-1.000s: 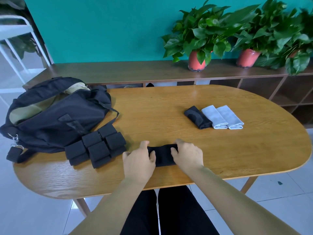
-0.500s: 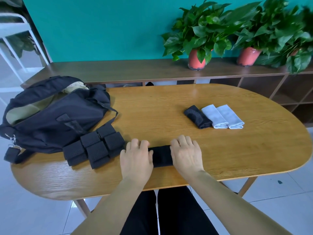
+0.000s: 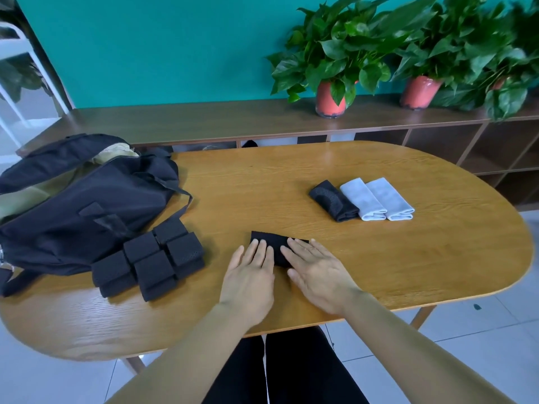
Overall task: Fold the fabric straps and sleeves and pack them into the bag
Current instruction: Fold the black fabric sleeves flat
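Note:
A folded black fabric piece (image 3: pixel 272 242) lies on the wooden table (image 3: pixel 379 258) near its front edge. My left hand (image 3: pixel 250 275) and my right hand (image 3: pixel 315 269) lie flat on its near part, fingers straight, pressing it down. A black bag (image 3: pixel 73 211) with an olive lining sits open at the table's left end. Several folded black straps (image 3: pixel 148 258) are stacked in front of the bag. At the right lie a folded black sleeve (image 3: pixel 332 204) and two folded light grey sleeves (image 3: pixel 376 198), side by side.
A low wooden shelf (image 3: pixel 204 121) runs behind the table against a teal wall, carrying potted plants (image 3: pixel 332 65) in red pots. A white chair (image 3: pixel 17 68) stands at the far left. My legs show beneath the table edge.
The black piece got shorter as it was folded over. Both hands moved from its two ends toward the middle and flattened on top of it.

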